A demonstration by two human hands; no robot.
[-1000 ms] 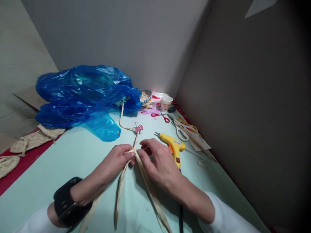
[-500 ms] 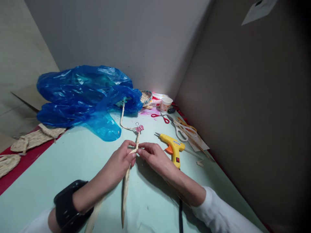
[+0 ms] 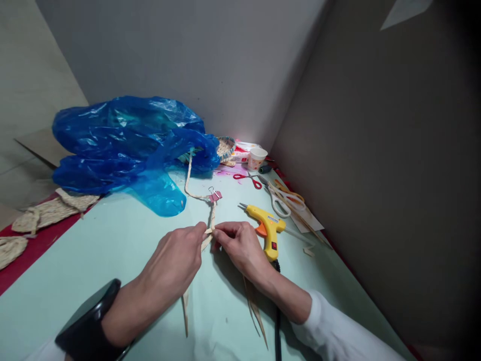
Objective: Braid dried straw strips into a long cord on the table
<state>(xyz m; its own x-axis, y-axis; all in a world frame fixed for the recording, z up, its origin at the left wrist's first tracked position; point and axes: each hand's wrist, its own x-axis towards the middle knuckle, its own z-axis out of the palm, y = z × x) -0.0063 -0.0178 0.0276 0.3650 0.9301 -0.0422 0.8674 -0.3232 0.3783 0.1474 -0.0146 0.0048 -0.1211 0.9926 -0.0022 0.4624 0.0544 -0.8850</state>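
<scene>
A pale braid of flat plant-fibre strips (image 3: pixel 213 214) runs from a pink binder clip (image 3: pixel 215 196) down to my fingers. My left hand (image 3: pixel 178 255) pinches a strip at the braid's lower end, its back turned up. Close against it, my right hand (image 3: pixel 238 243) has thumb and forefinger closed on the braid's other side. Loose strip ends (image 3: pixel 255 313) hang below my right hand, and another strip (image 3: pixel 185 311) shows below my left. Beyond the clip, a thin finished cord (image 3: pixel 188 175) leads to a blue plastic bag (image 3: pixel 131 145).
A yellow glue gun (image 3: pixel 267 228) lies right of my right hand, its black cable running toward me. Behind it are red scissors (image 3: pixel 251 179), white-handled scissors (image 3: pixel 280 203) and a paper cup (image 3: pixel 257 158). A small basket (image 3: pixel 226 148) stands by the bag. Woven straw pieces (image 3: pixel 52 213) lie at the left edge.
My left hand has rolled over, back upward, and now pinches a strip at the braid's end. The loose strips have shifted; some now hang under my right hand. The view has moved slightly.
</scene>
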